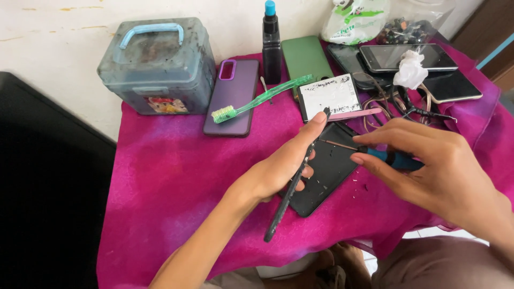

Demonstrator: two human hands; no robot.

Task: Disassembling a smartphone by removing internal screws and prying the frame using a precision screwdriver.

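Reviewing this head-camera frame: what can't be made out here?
- Opened black phone body: its left part is hidden by the left hand.
- Blue-handled screwdriver: rear of handle covered by the right hand; tip too small to tell.
- Clear plastic bag of small parts: cut off by the top edge, contents too small.

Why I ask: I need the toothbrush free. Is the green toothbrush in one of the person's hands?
No, the green toothbrush lies across the purple phone case, apart from both hands.
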